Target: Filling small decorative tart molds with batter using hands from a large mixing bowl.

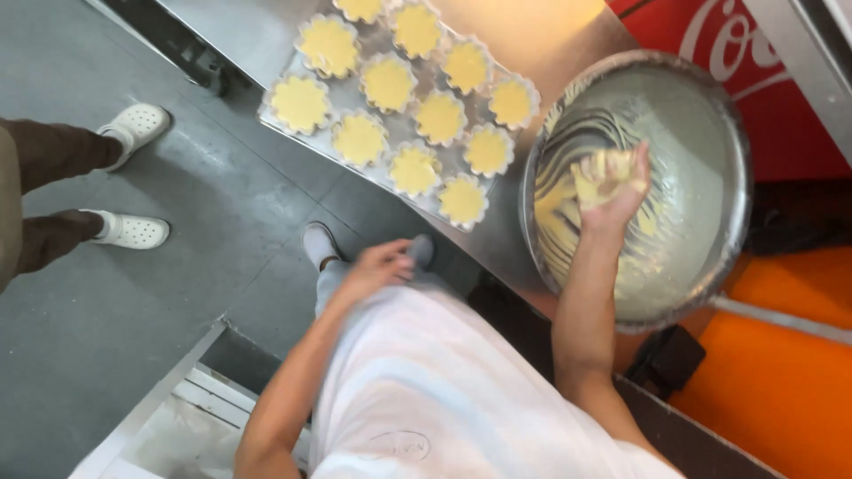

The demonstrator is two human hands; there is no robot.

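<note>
White apron (426, 381) below, right hand (612, 182) (batter-coated) in steel bowl (710, 106) beside filled moulds (399, 89).

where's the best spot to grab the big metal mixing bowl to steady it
Probably the near-left rim of the metal mixing bowl, taken with the free left hand from the tray side. The rim there is bare, while the right hand is batter-coated inside the bowl and the walls are smeared.

Eleven filled moulds (389, 84), one bowl (710, 106)
</note>
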